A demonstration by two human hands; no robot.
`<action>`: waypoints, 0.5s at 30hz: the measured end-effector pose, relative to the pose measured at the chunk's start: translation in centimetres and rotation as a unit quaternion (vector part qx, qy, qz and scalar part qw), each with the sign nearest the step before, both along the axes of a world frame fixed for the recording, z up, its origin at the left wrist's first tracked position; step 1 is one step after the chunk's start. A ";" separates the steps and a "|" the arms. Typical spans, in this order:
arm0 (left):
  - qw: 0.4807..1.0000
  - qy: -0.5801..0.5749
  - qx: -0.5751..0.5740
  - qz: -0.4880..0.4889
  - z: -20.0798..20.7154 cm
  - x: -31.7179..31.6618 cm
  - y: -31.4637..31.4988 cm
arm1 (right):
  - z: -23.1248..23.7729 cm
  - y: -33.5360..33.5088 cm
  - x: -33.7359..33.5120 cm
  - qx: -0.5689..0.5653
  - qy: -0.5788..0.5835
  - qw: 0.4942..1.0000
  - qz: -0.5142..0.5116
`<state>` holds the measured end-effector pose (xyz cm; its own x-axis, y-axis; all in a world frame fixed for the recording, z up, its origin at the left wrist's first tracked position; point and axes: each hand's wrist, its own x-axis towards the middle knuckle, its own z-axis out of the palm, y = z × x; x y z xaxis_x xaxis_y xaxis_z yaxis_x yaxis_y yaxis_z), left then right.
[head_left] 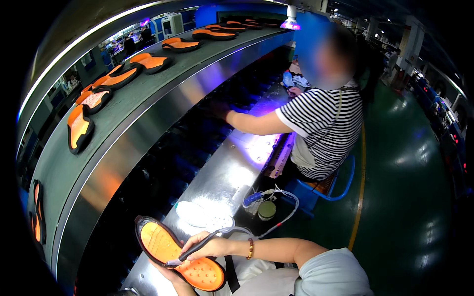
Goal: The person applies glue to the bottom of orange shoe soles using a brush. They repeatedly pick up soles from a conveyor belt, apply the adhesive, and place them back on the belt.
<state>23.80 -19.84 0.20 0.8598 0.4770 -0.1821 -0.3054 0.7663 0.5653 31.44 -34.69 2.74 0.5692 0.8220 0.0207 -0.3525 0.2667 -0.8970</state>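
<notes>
An orange shoe sole (157, 241) with a black rim is held over my lap, its orange inner side facing up. My left hand (174, 280) grips it from below near the middle; most of those fingers are hidden under the sole. My right hand (211, 246), with a beaded bracelet at the wrist, is closed around a dark-handled brush (196, 246). The brush's pale tip (174, 263) meets the sole's inner surface near its waist. A thin hose (239, 229) runs from the brush's rear end toward the bench edge.
Pale sole-shaped pieces (197, 214) lie on the metal bench (217, 182). A blue connector (253, 199) and a round greenish container (266, 210) sit beside it. Orange-and-black soles (79, 127) ride the conveyor belt (111, 111) at left. A seated co-worker (326, 128) reaches across ahead.
</notes>
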 end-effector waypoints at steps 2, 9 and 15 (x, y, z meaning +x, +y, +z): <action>0.998 -0.025 0.057 -0.025 -1.7 -0.2 1.2 | -0.7 0.4 0.1 0.001 0.004 1.000 0.002; 1.000 0.005 0.023 0.001 0.9 0.3 -0.6 | -0.3 -0.4 0.2 0.010 0.020 1.000 -0.009; 0.999 -0.036 0.035 -0.015 1.1 0.8 -1.6 | 1.2 -1.5 0.7 0.005 0.020 1.000 -0.023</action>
<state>24.62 -21.46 1.30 0.8831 0.4610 -0.0868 -0.3250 0.7347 0.5954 32.14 -36.22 3.97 0.6076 0.7942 0.0045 -0.3751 0.2920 -0.8798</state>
